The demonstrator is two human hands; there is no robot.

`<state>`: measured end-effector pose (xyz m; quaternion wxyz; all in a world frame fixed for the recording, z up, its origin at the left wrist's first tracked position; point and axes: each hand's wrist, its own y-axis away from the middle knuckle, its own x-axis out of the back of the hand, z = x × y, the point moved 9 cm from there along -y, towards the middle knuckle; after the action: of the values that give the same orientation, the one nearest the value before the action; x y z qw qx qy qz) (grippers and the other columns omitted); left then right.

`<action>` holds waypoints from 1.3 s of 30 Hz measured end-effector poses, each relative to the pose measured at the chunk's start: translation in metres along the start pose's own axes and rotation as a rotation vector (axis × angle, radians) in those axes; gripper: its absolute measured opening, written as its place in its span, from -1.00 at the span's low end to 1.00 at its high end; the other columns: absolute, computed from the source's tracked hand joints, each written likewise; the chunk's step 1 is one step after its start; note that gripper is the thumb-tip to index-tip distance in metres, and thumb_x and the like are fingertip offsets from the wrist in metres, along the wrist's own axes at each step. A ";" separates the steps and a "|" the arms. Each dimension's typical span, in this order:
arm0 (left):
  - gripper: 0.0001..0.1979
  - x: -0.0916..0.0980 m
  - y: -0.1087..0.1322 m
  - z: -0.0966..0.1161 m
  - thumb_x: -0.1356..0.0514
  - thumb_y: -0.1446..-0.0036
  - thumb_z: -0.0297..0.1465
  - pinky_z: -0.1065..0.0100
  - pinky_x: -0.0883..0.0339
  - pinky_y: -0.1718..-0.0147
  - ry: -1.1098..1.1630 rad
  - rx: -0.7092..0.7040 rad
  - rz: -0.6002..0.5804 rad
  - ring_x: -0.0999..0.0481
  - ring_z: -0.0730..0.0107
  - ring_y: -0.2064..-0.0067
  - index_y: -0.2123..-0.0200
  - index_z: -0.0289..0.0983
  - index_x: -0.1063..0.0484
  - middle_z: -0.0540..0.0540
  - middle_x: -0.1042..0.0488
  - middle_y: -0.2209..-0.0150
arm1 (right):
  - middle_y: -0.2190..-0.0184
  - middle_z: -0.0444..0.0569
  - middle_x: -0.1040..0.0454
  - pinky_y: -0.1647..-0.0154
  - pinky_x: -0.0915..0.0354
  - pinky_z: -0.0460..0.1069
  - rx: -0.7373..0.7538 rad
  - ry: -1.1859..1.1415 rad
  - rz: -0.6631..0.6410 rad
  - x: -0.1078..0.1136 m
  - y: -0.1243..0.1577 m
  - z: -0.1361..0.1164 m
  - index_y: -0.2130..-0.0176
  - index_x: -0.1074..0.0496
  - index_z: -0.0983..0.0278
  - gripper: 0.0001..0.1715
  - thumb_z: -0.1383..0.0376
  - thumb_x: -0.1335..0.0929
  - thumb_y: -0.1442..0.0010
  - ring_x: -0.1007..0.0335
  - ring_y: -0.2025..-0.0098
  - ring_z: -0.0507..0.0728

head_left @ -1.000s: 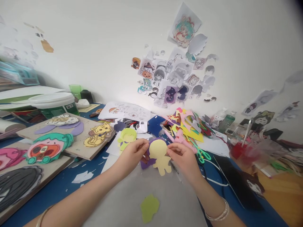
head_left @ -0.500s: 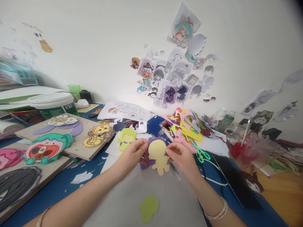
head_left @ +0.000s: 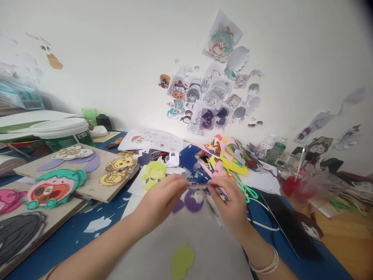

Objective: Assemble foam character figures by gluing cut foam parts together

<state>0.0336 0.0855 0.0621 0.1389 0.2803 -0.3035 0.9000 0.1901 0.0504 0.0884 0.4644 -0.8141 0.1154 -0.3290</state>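
Between the fingertips of both hands is a thin paper or foam cutout (head_left: 199, 186), tilted almost edge-on so that only a narrow purple and pale strip shows. My left hand (head_left: 170, 194) pinches its left end, and my right hand (head_left: 229, 196) pinches the right end. Just below it on the grey mat (head_left: 145, 249) lie a round purple piece (head_left: 194, 201) and a smaller purple piece (head_left: 178, 205). A lime-green cutout (head_left: 182, 261) lies nearer to me. Beyond my left hand is a yellow-green figure cutout (head_left: 155, 173).
Boards (head_left: 99, 192) with layered character cutouts stand at left beside a white-lidded tub (head_left: 62, 130). Coloured scraps (head_left: 233, 155), a pink glue gun (head_left: 219, 170) and green-handled scissors (head_left: 247, 190) lie beyond my right hand. A dark tablet-like slab (head_left: 288, 221) is at right.
The cutout, which faced me showing a pale yellow figure with purple round its head, has tipped nearly edge-on. The purple pieces on the mat beneath now show. Both hands still grip it.
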 end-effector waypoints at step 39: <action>-0.79 0.006 -0.004 0.003 -0.11 -0.05 -0.29 0.31 -0.35 0.35 -0.015 0.083 -0.006 -0.39 0.33 0.26 0.21 -0.17 -0.30 -0.10 -0.38 0.21 | 0.46 -0.11 -0.47 0.42 -0.32 -0.10 -0.874 -0.768 -0.390 -0.052 0.027 0.047 0.40 -0.47 0.28 -0.78 0.24 -0.45 0.12 -0.37 0.43 0.01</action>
<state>0.0320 0.0876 0.0694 0.1276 0.2937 -0.2662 0.9092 0.1843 0.0930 0.0272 0.0270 -0.9957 -0.0871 -0.0134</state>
